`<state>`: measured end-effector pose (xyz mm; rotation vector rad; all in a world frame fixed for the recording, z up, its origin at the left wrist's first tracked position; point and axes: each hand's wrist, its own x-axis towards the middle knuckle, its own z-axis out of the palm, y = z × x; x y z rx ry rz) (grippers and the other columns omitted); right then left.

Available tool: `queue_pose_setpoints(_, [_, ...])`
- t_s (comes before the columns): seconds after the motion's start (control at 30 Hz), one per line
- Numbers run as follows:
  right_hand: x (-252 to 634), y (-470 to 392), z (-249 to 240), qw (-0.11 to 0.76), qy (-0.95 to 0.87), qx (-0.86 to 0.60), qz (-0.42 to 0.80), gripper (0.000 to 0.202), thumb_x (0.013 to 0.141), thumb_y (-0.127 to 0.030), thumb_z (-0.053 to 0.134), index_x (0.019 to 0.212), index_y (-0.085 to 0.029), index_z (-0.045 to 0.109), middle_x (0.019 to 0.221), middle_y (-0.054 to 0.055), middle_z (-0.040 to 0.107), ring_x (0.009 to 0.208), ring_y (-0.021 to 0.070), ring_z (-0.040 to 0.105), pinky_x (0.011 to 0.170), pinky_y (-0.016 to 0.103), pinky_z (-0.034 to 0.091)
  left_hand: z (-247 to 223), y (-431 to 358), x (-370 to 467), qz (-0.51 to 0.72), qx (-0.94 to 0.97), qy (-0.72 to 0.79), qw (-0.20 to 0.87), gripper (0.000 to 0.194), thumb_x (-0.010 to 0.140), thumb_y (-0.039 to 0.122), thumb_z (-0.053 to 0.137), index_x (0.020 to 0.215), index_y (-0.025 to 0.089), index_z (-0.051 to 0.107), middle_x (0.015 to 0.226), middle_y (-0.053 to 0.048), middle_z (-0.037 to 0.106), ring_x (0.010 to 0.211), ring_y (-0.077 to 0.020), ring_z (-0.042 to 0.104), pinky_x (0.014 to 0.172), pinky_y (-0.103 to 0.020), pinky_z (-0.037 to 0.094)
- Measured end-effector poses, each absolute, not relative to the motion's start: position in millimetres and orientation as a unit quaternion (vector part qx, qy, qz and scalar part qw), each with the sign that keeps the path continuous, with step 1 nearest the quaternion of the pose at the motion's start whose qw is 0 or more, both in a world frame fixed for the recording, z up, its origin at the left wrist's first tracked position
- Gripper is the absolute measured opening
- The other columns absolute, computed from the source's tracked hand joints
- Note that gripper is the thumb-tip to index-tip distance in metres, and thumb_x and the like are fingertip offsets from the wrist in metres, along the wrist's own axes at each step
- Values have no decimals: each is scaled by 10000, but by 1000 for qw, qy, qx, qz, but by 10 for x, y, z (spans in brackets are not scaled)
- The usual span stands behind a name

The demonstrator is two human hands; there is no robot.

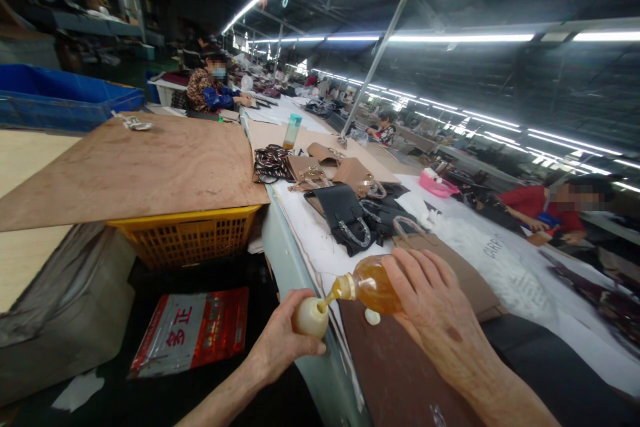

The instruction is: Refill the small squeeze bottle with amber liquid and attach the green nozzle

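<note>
My right hand (425, 300) is wrapped round a clear plastic bottle (373, 280) of amber liquid, tipped with its neck to the left. A stream of the liquid runs from the mouth into a small whitish bottle (311, 318). That small bottle is gripped by my left hand (283, 333), its open top tilted toward the pouring neck. Just under the big bottle a round white cap (372, 317) lies on a dark brown sheet (385, 360) on the table.
Black handbags (340, 213) and tan handbags (356, 177) lie farther along the table (320, 240). A teal-lidded bottle (291, 131) stands behind. At left are a yellow crate (190, 233) under brown board (150, 167) and a blue bin (60, 103). Masked co-worker (210, 83) sits beyond; another person (545, 210) sits right.
</note>
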<state>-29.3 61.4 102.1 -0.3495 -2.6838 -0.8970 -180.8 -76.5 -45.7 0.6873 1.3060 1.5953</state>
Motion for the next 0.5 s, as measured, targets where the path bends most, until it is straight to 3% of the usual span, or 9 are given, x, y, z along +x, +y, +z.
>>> queue_pose_setpoints(0.5, [-280, 626, 1022, 145, -933, -121, -305, 436, 700, -148, 601, 1123, -136, 496, 1120, 125, 539, 1025, 283, 467, 920, 472, 370, -513, -771, -1802, 647, 276, 532, 472, 630, 462, 49, 720, 1040, 199, 519, 893, 11, 540, 852, -176, 492, 734, -245, 387])
